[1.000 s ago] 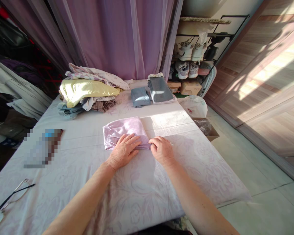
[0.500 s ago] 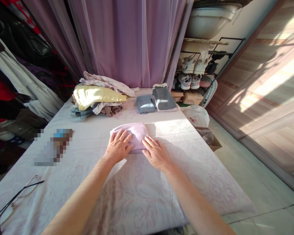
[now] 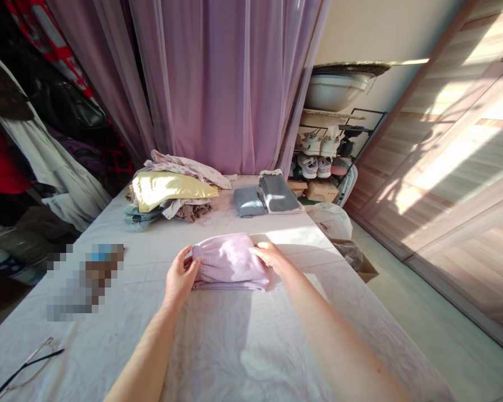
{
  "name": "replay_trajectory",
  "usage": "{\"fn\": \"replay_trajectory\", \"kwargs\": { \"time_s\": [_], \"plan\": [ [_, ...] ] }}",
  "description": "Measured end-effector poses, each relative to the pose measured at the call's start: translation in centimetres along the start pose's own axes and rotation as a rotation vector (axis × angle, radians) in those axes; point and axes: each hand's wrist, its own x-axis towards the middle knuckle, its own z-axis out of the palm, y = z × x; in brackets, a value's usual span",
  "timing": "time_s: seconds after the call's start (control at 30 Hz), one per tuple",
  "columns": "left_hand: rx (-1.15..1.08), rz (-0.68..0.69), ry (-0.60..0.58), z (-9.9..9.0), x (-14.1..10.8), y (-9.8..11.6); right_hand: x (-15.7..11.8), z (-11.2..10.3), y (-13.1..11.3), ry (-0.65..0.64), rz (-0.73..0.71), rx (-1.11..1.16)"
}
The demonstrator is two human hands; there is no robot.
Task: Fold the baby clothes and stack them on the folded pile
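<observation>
A folded lilac garment (image 3: 230, 261) with a gathered band along its left side lies on the pale floral sheet (image 3: 218, 340). My left hand (image 3: 180, 276) is closed at the garment's left end, thumb over the band and fingertips partly hidden behind the edge. At the right end, my right hand (image 3: 272, 257) pinches the upper corner, with its lower fingers out of sight. Farther back sit a small folded grey garment (image 3: 248, 204) and a larger dark grey one (image 3: 280, 194) with a frilled edge.
Behind on the left is a loose pile of clothes topped by a yellow piece (image 3: 171, 190). Glasses (image 3: 29, 363) rest at the near left, close to a blurred-out object (image 3: 81, 285). A purple curtain (image 3: 218, 84) hangs behind; a shoe rack (image 3: 318, 145) stands at the back right.
My hands, which lay flat on top of the garment, have moved to its two ends and closed on them. The garment looks wider, its gathered band now showing. The view has tilted up.
</observation>
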Motion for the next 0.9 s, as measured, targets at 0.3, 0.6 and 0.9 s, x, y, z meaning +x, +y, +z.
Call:
{"fn": "replay_trajectory", "kwargs": {
  "time_s": [0.3,0.6,0.9],
  "plan": [
    [-0.01,0.017,-0.011,0.2,-0.2,-0.1,-1.2,0.5,-1.2,-0.227,0.112,0.355],
    [-0.079,0.041,-0.014,0.4,-0.3,-0.4,-1.9,0.4,-2.7,-0.134,0.146,0.376],
    [-0.116,0.027,-0.014,0.5,-0.4,-0.3,-3.7,-1.8,-7.4,-0.001,0.026,0.439]
  ]
}}
